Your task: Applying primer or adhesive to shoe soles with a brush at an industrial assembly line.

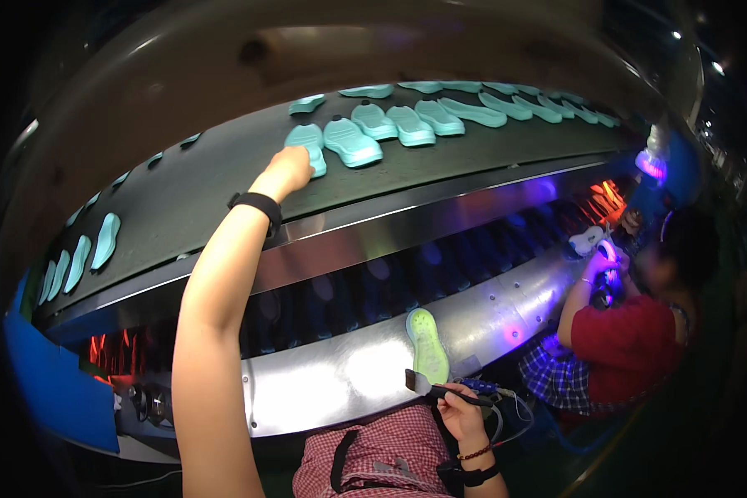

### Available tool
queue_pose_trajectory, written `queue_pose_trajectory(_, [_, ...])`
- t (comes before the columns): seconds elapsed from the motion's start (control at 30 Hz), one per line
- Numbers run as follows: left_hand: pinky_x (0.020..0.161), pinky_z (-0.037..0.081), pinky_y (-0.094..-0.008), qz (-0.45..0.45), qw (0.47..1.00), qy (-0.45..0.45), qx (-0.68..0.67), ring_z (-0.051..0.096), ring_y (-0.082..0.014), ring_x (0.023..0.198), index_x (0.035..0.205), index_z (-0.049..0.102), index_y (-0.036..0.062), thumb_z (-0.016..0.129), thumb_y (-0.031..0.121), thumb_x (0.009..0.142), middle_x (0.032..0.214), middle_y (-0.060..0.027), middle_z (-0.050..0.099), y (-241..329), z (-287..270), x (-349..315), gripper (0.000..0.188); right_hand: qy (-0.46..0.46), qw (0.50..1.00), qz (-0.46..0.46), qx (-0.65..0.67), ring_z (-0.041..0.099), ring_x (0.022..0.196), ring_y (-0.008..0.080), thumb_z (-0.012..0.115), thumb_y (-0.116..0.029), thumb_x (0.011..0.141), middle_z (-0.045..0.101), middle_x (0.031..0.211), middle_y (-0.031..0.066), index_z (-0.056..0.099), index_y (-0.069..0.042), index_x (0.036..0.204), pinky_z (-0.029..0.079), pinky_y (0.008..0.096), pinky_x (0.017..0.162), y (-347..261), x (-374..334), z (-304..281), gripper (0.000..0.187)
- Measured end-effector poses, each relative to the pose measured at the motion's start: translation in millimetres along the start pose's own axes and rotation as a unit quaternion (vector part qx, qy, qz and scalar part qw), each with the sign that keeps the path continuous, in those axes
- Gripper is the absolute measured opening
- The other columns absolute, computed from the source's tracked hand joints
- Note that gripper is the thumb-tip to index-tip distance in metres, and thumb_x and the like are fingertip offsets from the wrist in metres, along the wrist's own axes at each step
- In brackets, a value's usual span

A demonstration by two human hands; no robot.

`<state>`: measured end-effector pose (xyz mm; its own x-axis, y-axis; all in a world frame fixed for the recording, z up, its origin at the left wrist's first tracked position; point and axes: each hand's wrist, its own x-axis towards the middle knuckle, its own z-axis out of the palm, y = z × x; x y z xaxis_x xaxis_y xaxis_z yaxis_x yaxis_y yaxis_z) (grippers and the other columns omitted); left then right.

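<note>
While the fingers of my right hand (459,412) grasp the dark handle of a flat brush (430,388), those of my left hand (293,168) are curled at the near left edge of a teal sole (306,137); can't tell from my feed whether they grip it or only touch it. Brush is tilted, bristles to the left, just by the lower end of a yellow-green sole (427,344); contact between the two unclear. Yellow-green sole lies on the shiny metal counter (299,394), lengthwise away from me. Teal sole sits on the dark belt (224,191) beyond, at the left end of a row of teal pieces (353,143), a few with black tabs. More teal soles (105,241) toward the belt's left end, well apart from my hand. Black band (257,206) on my left wrist, beaded bracelet (475,454) and dark strap (479,477) on my right. Red-checked apron (398,436) at the lower edge. Dark recess (365,286) between belt and counter, dim shapes inside, orange glow (607,199) at its right end. Off right, a co-worker (631,340) in red, hands lit purple near a white piece (587,241), purple lamp (653,166) above. Blue panel (54,382) far left.
</note>
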<state>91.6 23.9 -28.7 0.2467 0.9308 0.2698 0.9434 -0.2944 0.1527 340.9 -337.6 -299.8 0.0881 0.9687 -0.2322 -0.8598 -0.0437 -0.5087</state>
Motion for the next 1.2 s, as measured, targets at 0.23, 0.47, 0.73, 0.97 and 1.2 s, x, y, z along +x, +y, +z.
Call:
queue_pose_trajectory(0.23, [0.072,0.044,-0.0353,0.215,0.892,0.325,-0.228,0.056,-0.0253,0.086,0.084,0.056,0.0022,0.06,0.027,0.078,0.093,-0.0128,0.058,-7,2,-136,0.025,0.014,0.998,-0.059,-0.036,0.06,0.079,0.0218,0.053,0.005,0.077,0.06,0.098,0.0181,0.056,0.003,0.095,0.049,0.0289,0.072,-10,-24,-19,0.018])
queue_pose_trajectory(0.47, [0.083,0.047,-0.0347,-0.109,0.493,-0.087,-0.859,0.057,-0.0195,0.093,0.113,0.045,-0.0017,0.055,0.009,0.077,0.104,-0.0131,0.055,-8,61,-297,0.039,-0.006,0.994,-0.052,-0.091,0.059,0.081,0.0189,0.054,0.0,0.079,0.061,0.099,0.0122,0.057,-0.003,0.096,0.048,0.0296,0.073,4,-36,2,0.017])
queue_pose_trajectory(0.73, [0.081,0.047,-0.05,-0.13,0.383,-0.273,-0.873,0.058,-0.0369,0.093,0.121,0.042,-0.0016,0.061,0.031,0.069,0.106,-0.0227,0.056,-1,105,-407,0.064,-0.005,0.996,-0.039,-0.08,0.058,0.09,0.0199,0.053,0.0,0.08,0.06,0.102,0.0119,0.057,-0.003,0.103,0.046,0.0297,0.072,17,-37,-15,0.023])
queue_pose_trajectory(0.97, [0.094,0.033,-0.0557,-0.157,0.319,-0.107,-0.928,0.047,-0.0374,0.109,0.128,0.038,0.0031,0.044,0.064,0.077,0.121,-0.0236,0.047,-13,119,-435,0.079,-0.018,0.998,-0.017,-0.051,0.057,0.081,0.0151,0.055,-0.001,0.081,0.061,0.095,0.0105,0.057,0.001,0.099,0.046,0.0239,0.07,26,-17,19,0.019])
queue_pose_trajectory(1.2, [0.09,0.037,-0.0539,-0.222,0.292,-0.083,-0.926,0.051,-0.0372,0.103,0.125,0.043,0.0056,0.02,0.073,0.078,0.114,-0.0201,0.053,-5,134,-427,0.085,-0.05,0.994,0.007,-0.096,0.057,0.076,0.0135,0.057,-0.001,0.08,0.062,0.087,0.0092,0.059,0.004,0.098,0.046,0.0236,0.071,35,-18,45,0.019])
